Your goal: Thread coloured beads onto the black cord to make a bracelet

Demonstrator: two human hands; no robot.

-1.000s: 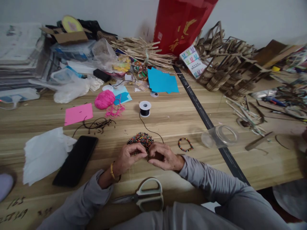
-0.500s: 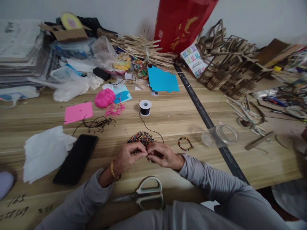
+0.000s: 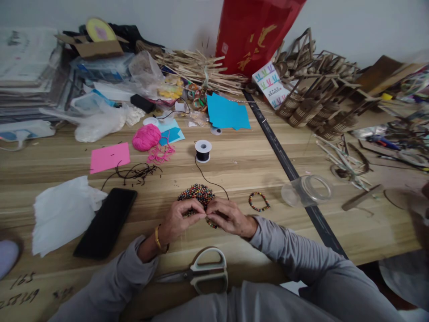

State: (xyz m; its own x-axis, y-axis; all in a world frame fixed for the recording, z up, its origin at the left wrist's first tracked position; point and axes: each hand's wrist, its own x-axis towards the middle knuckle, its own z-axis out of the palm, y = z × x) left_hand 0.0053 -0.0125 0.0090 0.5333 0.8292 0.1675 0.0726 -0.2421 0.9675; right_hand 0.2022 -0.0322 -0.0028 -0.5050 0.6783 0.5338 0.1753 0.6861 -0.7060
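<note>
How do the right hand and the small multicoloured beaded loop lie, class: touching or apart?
Apart: the head view shows pale wooden tabletop between the right hand and the multicoloured beaded loop.

From here I read "COFFEE" on the patterned box [image 3: 266, 81]. The tabletop [image 3: 248, 174] shows me handwritten "165" and "258369".
</note>
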